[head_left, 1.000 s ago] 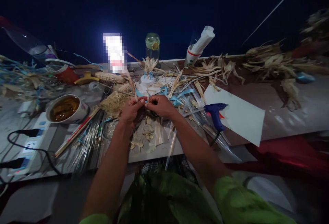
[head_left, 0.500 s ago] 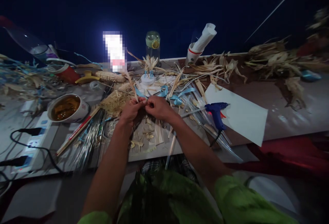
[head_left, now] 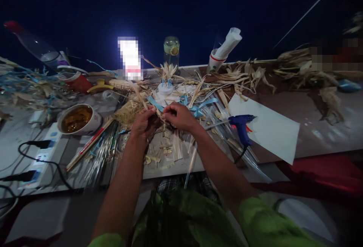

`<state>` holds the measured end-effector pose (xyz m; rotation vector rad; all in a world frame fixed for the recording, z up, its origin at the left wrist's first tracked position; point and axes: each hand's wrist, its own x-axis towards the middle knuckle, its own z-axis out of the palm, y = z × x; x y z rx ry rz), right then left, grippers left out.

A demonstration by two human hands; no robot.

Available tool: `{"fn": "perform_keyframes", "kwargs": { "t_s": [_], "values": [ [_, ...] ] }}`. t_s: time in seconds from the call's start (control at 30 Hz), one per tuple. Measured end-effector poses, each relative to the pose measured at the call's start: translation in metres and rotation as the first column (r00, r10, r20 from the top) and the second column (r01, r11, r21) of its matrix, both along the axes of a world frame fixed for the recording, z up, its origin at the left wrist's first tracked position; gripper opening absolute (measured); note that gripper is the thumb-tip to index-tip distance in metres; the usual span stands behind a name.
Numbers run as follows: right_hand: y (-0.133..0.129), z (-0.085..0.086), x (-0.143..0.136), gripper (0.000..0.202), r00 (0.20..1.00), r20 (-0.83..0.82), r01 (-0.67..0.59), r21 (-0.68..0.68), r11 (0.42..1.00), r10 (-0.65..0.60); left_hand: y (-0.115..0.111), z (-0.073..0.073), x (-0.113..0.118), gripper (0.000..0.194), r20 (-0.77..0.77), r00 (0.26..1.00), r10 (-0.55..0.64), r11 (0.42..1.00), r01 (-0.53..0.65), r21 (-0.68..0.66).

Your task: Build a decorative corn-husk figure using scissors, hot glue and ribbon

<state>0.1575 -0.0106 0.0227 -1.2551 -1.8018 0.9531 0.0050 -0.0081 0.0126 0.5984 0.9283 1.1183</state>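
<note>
Near the middle of the table, my left hand (head_left: 144, 123) pinches a pale strip of dried corn husk (head_left: 141, 99) that rises up and to the left from its fingers. Close to its right, my right hand (head_left: 178, 115) is closed on the lower end of the same husk, between the two hands. Blue ribbon (head_left: 155, 103) lies just beyond the fingers, with more ribbon (head_left: 201, 109) to the right. Behind the hands stands a small husk tuft tied in blue on a white round base (head_left: 165, 88).
A blue glue gun (head_left: 242, 126) rests at the right by a white sheet (head_left: 269, 131). Left are a bowl of brown liquid (head_left: 95, 122), clear sticks (head_left: 99, 163) and a power strip (head_left: 45, 160). A bottle (head_left: 171, 52) and lit screen (head_left: 130, 58) stand behind.
My hands have spread slightly apart, and more of the husk shows between them. The whole view has shifted a little.
</note>
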Motion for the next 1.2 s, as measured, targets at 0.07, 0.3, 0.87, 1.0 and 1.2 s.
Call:
{"fn": "perform_keyframes", "kwargs": {
  "t_s": [0.07, 0.3, 0.87, 1.0, 1.2],
  "values": [
    [0.002, -0.001, 0.002, 0.017, 0.994, -0.103, 0.015, -0.084, 0.996, -0.024, 0.001, -0.001, -0.001, 0.022, 0.014, 1.000, 0.004, 1.000, -0.004, 0.021],
    [0.006, -0.009, 0.000, 0.024, 0.964, -0.242, 0.087, -0.094, 0.992, -0.107, 0.001, -0.004, 0.001, 0.021, 0.032, 0.999, -0.030, 0.999, 0.028, 0.033],
    [0.007, -0.012, -0.005, 0.020, 0.898, -0.413, 0.020, -0.303, 0.953, -0.151, -0.008, -0.002, 0.007, 0.025, -0.009, 0.953, -0.303, 0.949, 0.300, -0.097],
    [0.006, -0.010, -0.006, 0.020, 0.882, -0.447, 0.007, -0.306, 0.952, -0.150, -0.010, 0.001, 0.008, 0.025, -0.016, 0.944, -0.331, 0.938, 0.327, -0.112],
    [0.005, -0.012, -0.005, 0.029, 0.923, -0.364, 0.023, -0.273, 0.962, -0.126, -0.005, 0.003, 0.004, 0.023, -0.019, 0.996, -0.093, 0.996, 0.092, -0.011]
  ]
}}
